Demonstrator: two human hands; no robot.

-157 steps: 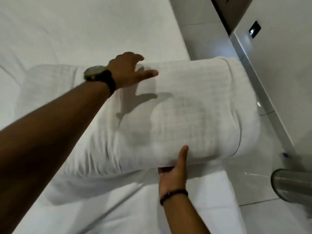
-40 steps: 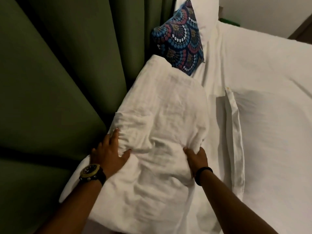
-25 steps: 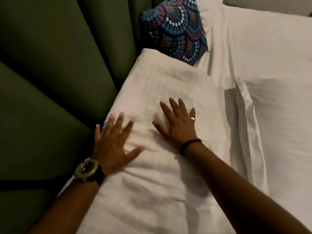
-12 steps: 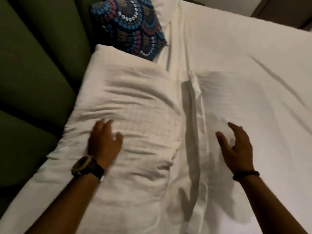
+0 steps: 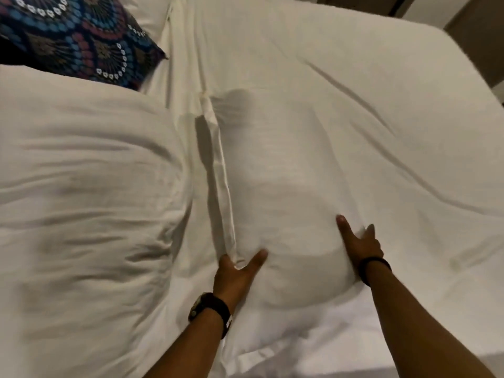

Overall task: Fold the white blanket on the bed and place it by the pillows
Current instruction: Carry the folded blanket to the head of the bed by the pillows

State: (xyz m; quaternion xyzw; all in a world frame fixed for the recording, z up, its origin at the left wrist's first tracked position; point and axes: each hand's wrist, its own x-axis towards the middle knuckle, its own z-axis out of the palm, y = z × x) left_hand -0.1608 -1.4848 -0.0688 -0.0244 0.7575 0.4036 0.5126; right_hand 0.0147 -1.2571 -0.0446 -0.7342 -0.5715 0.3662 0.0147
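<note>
Folded white blanket (image 5: 90, 186) lies bunched at the left just below the patterned cushion (image 5: 81, 36), out of both hands, since left hand (image 5: 236, 274) and right hand (image 5: 360, 246) pinch the white pillow (image 5: 286, 186), seemingly to straighten it.
</note>
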